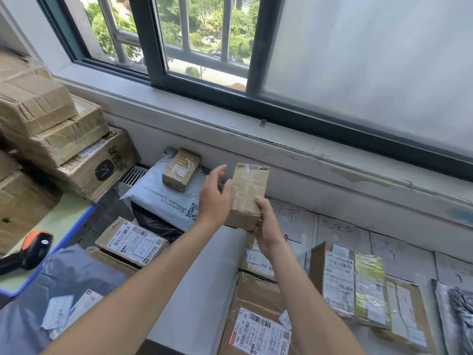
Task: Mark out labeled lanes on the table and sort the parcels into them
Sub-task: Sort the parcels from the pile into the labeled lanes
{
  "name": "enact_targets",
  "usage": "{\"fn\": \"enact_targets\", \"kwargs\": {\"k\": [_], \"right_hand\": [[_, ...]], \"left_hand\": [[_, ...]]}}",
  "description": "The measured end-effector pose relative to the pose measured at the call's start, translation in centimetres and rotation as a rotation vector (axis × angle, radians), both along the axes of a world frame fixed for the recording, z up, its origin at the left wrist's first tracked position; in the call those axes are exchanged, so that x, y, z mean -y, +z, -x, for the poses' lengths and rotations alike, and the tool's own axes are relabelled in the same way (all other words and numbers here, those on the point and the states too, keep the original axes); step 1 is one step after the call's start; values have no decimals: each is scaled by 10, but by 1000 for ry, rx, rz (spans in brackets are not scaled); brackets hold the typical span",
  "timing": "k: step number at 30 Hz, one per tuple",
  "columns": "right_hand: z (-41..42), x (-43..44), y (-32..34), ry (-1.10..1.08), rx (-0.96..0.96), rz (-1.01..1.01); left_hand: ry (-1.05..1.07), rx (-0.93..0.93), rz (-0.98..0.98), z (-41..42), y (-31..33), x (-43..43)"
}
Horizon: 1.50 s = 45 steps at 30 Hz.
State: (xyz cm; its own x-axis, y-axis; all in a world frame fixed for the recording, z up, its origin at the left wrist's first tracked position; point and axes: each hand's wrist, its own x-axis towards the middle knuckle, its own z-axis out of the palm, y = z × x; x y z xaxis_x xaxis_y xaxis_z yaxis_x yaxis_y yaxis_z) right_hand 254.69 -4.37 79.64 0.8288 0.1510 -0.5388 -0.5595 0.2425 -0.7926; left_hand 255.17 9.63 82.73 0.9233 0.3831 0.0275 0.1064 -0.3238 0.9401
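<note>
I hold a small taped cardboard parcel (247,194) upright in the air above the table. My right hand (267,224) grips its lower end from below. My left hand (215,198) rests against its left side with the fingers spread. Handwritten lane labels (337,228) lie in a row on white sheets along the wall. Labelled cardboard parcels (348,278) lie on the lanes at right, and one (258,326) lies near the front edge.
A small box (181,169) sits on a grey mailer bag (166,198) by the wall. Stacked cartons (56,139) fill the left. An orange-black barcode scanner (28,248) lies on the left desk. More parcels (133,243) lie below.
</note>
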Motion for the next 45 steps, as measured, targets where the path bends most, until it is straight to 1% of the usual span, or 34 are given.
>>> {"fn": "enact_targets", "kwargs": {"k": [1, 2, 3, 4, 5, 7, 8, 12, 15, 17, 20, 25, 28, 30, 32, 34, 37, 39, 43, 45], "right_hand": [[3, 5, 1, -11, -7, -105], [4, 10, 3, -29, -10, -201], [6, 13, 5, -41, -9, -280], [6, 17, 8, -38, -4, -335], [6, 20, 11, -26, 0, -366], [7, 26, 14, -8, 3, -329], [7, 29, 15, 0, 15, -272], [7, 46, 21, 17, 129, 23], [9, 54, 32, 77, 227, 118], [11, 56, 38, 120, 253, 150], [14, 60, 44, 120, 263, 178], [19, 66, 57, 117, 253, 137], [28, 67, 62, 164, 208, 42], [36, 68, 66, 173, 184, -42], [44, 67, 70, 101, 159, -140], [51, 64, 71, -20, 153, -218], [61, 58, 69, -170, 151, -302], [64, 54, 69, -207, 162, -311], [68, 48, 63, -193, 191, -260], [69, 47, 59, -203, 205, -195]], "left_hand": [[16, -152, 162, -4, -1, -2], [-6, -321, 381, -6, 0, -2], [-61, -476, 591, -7, -1, -3], [-126, -581, 731, -5, -1, -5], [-189, -622, 810, -3, -1, -7], [-277, -598, 904, -2, -5, -9], [-314, -575, 917, -2, -6, -9], [-374, -478, 823, -1, -1, -6], [-368, -391, 790, 1, 3, -1], [-366, -362, 755, 3, 5, 2], [-394, -340, 714, 8, 10, 1], [-455, -364, 664, 13, 30, -8], [-505, -363, 549, 9, 50, -10], [-502, -332, 529, 4, 60, -11], [-446, -301, 577, 1, 67, -11], [-424, -317, 669, 4, 67, -10], [-515, -370, 751, 15, 58, -4], [-582, -362, 757, 21, 51, 4], [-495, -299, 809, 20, 41, 12], [-501, -274, 786, 18, 38, 8]]}}
